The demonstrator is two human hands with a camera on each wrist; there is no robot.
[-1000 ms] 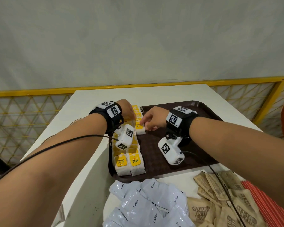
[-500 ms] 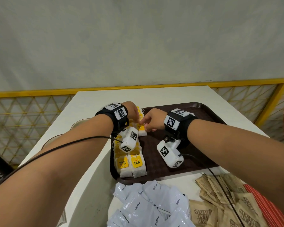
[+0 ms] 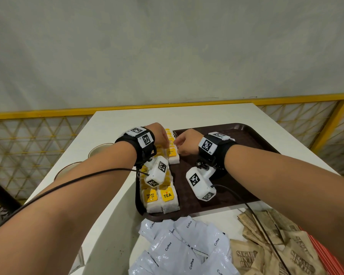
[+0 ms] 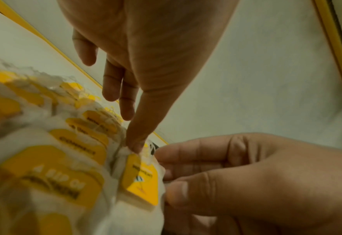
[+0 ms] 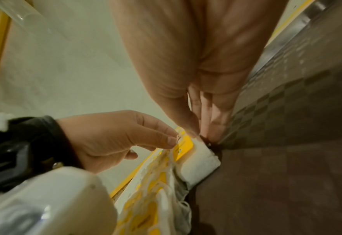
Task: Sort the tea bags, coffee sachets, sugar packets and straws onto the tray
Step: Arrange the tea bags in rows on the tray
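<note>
**Both hands at the far end of the tea bag rows**

A white table stood against a pale grey wall, with a yellow mesh railing running behind it. On the table lay a dark brown tray with a checkered texture. Along its left edge the tea bags, white with yellow tags, sat in 2 rows. Off the tray, nearer the person, lay a heap of white coffee sachets, brown sugar packets to its right, and red straws at the right edge.

Both forearms reached forward over the tray, each wrist strapped with a black band and a white camera. The left hand hung over the far end of the rows, fingers pointing down and loosely extended, one fingertip touching the top edge of a bag. The right hand was curled just beside it, thumb and fingers pinching that same far tea bag at its right side.
</note>
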